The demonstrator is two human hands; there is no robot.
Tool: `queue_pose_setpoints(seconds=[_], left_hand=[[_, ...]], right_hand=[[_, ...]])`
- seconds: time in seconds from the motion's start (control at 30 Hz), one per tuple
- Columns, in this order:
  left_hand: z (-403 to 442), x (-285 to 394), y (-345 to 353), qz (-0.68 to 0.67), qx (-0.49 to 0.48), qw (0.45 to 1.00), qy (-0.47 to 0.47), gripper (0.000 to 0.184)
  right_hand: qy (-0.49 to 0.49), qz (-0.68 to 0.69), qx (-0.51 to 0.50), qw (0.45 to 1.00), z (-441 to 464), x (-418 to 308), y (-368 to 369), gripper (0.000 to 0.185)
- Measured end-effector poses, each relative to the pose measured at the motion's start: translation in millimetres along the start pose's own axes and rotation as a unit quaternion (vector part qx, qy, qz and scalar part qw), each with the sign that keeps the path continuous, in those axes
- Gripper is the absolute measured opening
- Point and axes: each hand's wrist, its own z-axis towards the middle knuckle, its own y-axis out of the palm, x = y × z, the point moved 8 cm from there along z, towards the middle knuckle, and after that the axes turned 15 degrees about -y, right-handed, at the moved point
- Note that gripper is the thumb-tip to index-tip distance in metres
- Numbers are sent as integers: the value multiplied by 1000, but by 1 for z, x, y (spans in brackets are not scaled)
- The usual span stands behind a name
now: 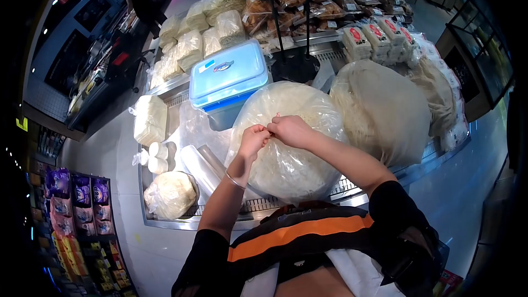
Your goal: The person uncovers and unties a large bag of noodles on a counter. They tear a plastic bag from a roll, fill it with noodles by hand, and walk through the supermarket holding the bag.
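Bag (291, 173) — bulging, clear | left hand (254, 140) / right hand (292, 131) — touching, both pinching its top

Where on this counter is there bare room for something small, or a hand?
There's a narrow strip between the white bagged block and blue lidded box, and slim front grating between the large clear bag and the steel rim. It's crowded rightward, by the pale covered bundle, and behind, among stacked bags.
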Motion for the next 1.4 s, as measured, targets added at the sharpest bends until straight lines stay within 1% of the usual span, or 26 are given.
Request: queue_pose_setpoints(seconds=[0.13,0.17,0.2,0.23,0.27,0.3,0.33,0.4,0.43,0.47,0.5,0.53,0.6,0.73,0.8,0.83,0.9,0.93,1.0,1.03,1.1,1.13,1.23,1.3,1.33,1.4], left_hand=[[5,-6,-3,-36,-11,999,-6,4],[6,-7,-3,-33,-21,999,-6,4],[8,-7,-2,-31,-31,999,-4,3],[6,-5,1,-34,-32,999,-4,3],[2,-3,3,-14,-24,1000,-2,4],[-1,-3,3,4,-15,1000,0,6],[-1,-4,2,-2,-14,1000,1,6],[-3,-6,-1,-18,-13,1000,-3,6],[-5,-4,1,-16,-14,1000,-6,6],[-7,1,4,7,-11,1000,11,6],[-8,7,8,30,-10,999,32,6],[-6,9,8,32,-13,999,34,6],[-1,-1,3,15,-28,999,-21,6],[-3,-5,3,-4,-43,999,-28,6],[-9,-3,4,42,-13,998,-41,5],[-10,-2,4,41,-14,998,-40,5],[-14,-4,5,109,-19,993,-37,5],[-13,-6,4,109,-19,993,-38,5],[-10,-11,3,22,-40,997,-59,8],[-11,-11,3,24,-41,997,-60,8],[-13,-11,1,-61,-63,993,-74,6],[-11,-14,0,-60,-63,993,-75,6],[-4,-15,3,-18,-64,997,-48,5],[-2,-23,5,-47,-40,995,-75,5],[-1,-24,8,-44,-42,995,-77,5],[0,-22,8,-50,-23,996,-70,5]], right_hand=[[-27,7,65,997,-7,4,6,4],[35,140,120,982,-15,16,8,4],[94,269,172,943,-24,28,14,5],[94,269,170,943,-28,30,25,5],[161,434,220,858,-37,41,45,6],[223,581,260,738,-41,43,55,7],[223,581,255,740,-40,43,51,7],[126,415,176,884,-30,29,19,13],[129,416,177,883,-27,24,8,13],[65,280,161,944,-18,10,-13,13],[-1,134,139,981,-12,-2,-26,14],[-1,130,141,981,-11,3,-26,14],[-8,39,7,999,-6,8,-2,15],[35,0,-72,997,-10,10,20,13],[23,33,-3,999,-9,7,14,13],[23,32,-3,999,-10,10,15,13],[30,112,50,992,-11,17,11,12],[31,113,50,992,-11,16,10,12],[76,248,61,964,-13,16,17,10],[78,248,62,964,-17,19,22,10],[156,487,196,836,-29,37,36,8],[156,488,197,836,-32,37,41,8],[153,488,201,835,-34,30,37,6],[137,350,134,917,-33,24,22,7],[140,350,137,916,-33,24,17,7],[128,197,66,970,-31,21,12,9]])
